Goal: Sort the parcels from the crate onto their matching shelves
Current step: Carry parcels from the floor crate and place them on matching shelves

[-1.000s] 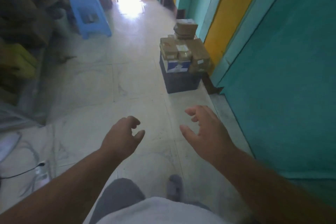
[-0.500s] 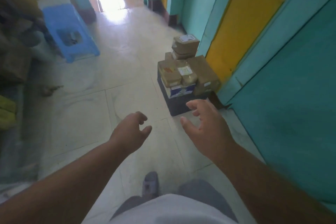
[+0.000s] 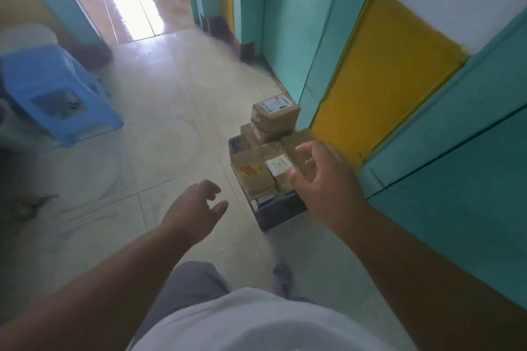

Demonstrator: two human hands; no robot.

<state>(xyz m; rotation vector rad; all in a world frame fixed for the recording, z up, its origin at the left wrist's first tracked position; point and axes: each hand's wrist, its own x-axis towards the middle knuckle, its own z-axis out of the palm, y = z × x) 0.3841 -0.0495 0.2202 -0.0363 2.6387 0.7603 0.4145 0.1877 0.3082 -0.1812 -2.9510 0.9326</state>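
Right hand (image 3: 322,179) is reaching out over the crate (image 3: 281,212), fingers spread and loosely bent, gripping nothing, with its thumb lying across the near edge of the labelled parcel (image 3: 278,164); whether skin is actually touching cardboard is hard to tell through the blur. Left hand (image 3: 196,209) is hanging in the air to the left of the crate, well apart from it, fingers curled loosely and apart, holding nothing. That labelled parcel is a small brown cardboard box wrapped in glossy tape, a white handwritten sticker on top, its long axis running away from the person toward the far end of the crate. Beside it on the crate's left side is lying another brown box with red and yellow markings (image 3: 252,171). At the crate's far end more cardboard boxes are stacking up, the top parcel (image 3: 275,112) blocky and squarish with a printed white label facing up. The crate itself is dark, rectangular plastic, sitting on pale smooth floor tiles (image 3: 171,137) right against the teal and yellow wall (image 3: 385,94). Far to the crate's left is standing a blue plastic stool (image 3: 57,94).
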